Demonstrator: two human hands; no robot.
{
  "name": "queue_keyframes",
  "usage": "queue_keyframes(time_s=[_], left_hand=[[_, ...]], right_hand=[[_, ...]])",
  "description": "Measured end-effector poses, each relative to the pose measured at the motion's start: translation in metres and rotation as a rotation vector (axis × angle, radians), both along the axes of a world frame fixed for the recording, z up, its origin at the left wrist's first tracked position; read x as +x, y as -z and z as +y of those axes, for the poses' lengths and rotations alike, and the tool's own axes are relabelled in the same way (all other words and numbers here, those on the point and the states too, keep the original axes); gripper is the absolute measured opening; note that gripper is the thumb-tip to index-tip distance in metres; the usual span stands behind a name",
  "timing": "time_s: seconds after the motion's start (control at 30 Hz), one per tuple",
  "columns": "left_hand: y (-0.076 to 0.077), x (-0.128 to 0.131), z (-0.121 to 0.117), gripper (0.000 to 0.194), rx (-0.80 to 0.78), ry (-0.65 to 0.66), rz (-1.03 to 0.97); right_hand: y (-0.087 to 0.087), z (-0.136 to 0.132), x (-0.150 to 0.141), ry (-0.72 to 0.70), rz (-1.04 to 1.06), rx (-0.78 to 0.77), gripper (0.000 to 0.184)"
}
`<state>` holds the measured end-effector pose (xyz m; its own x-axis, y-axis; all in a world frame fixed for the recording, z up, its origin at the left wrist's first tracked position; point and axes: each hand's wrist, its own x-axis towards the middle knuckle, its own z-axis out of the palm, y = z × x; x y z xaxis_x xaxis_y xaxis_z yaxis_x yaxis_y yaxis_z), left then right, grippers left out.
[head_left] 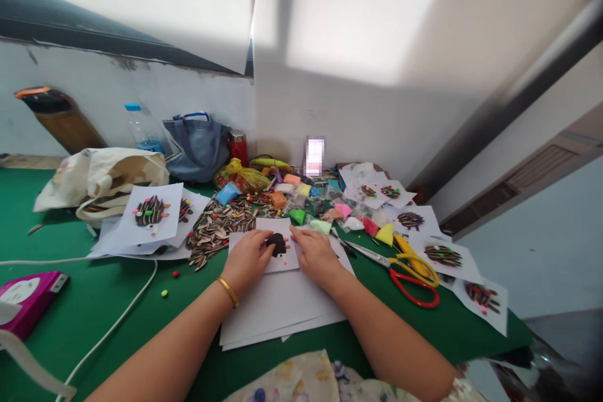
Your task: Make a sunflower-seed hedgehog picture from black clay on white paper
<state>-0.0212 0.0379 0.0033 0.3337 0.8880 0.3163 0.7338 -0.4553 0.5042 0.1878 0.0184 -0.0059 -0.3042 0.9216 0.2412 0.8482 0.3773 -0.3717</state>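
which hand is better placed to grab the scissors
Right, probably: the right hand rests on the paper nearer the scissors, while the left hand sits farther off, beyond the black clay shape.
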Motion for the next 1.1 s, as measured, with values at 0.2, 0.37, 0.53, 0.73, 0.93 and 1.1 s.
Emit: queue_keyframes(time_s=[0.2, 0.37, 0.53, 0.73, 0.93, 1.1], left_hand=[[-0.004, -0.006, 0.004, 0.046, 0.010, 0.099, -0.001], [0.000, -0.009, 0.002, 0.085, -0.057, 0.186, 0.153], [0.003, -0.008, -0.001, 0.088, -0.075, 0.165, 0.206], [0.004, -0.005, -0.006, 0.088, -0.074, 0.179, 0.238], [0.004, -0.005, -0.007, 0.088, -0.082, 0.175, 0.228], [0.002, -0.004, -0.007, 0.090, -0.113, 0.170, 0.238]], right_hand=[[-0.004, -0.003, 0.003, -0.011, 0.036, -0.032, 0.070], [-0.001, -0.001, 0.007, -0.032, 0.067, -0.019, 0.071], [0.001, 0.000, 0.008, -0.052, 0.070, -0.018, 0.070], [-0.001, -0.002, 0.006, -0.088, -0.019, 0.013, 0.052], [-0.005, -0.002, -0.001, -0.070, -0.084, 0.034, 0.036], [-0.003, -0.002, -0.001, -0.069, -0.087, 0.048, 0.044]])
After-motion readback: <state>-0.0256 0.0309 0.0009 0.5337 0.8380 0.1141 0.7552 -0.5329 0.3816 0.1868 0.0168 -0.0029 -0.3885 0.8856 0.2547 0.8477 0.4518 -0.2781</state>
